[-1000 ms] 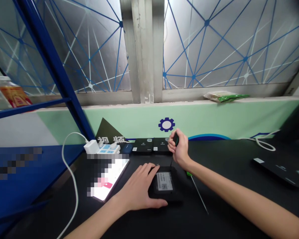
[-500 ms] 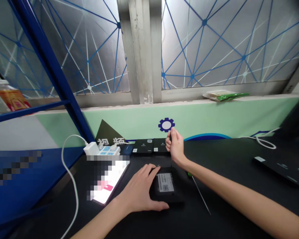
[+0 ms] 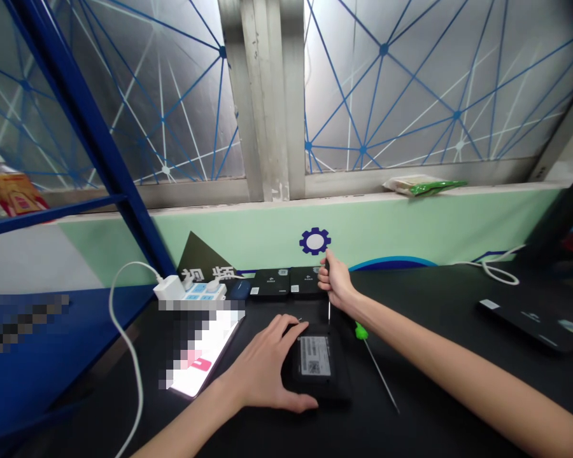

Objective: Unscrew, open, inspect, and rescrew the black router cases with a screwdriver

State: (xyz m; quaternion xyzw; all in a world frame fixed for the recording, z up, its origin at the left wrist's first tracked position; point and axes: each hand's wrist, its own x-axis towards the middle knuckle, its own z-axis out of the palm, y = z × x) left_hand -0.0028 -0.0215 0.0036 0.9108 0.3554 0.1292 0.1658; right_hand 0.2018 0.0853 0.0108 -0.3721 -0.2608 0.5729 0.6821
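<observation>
My left hand [image 3: 266, 361] spans the left side of a flat black device [image 3: 321, 389], fingers at its far edge and thumb at its near edge. A printed white label [image 3: 315, 356] sits on the device's upper face. My right hand [image 3: 338, 281] is closed around the dark handle of a screwdriver [image 3: 329, 312]. Its thin metal shaft points straight down at the device's far right corner; I cannot tell exactly where the tip meets it. Just right of the device lies a second screwdriver with a green handle [image 3: 361, 331], partly under my right forearm.
A lit phone [image 3: 205, 356] lies to the left, near a white power strip [image 3: 204, 291] with a cable. Two black boxes [image 3: 270, 283] stand at the back by the wall. Another flat black device [image 3: 535, 324] lies far right. A blue metal frame [image 3: 134, 222] rises at left.
The view has shifted slightly. My right hand has come down a little, and the screwdriver's shaft now shows clearly below it. My left hand stays on the device.
</observation>
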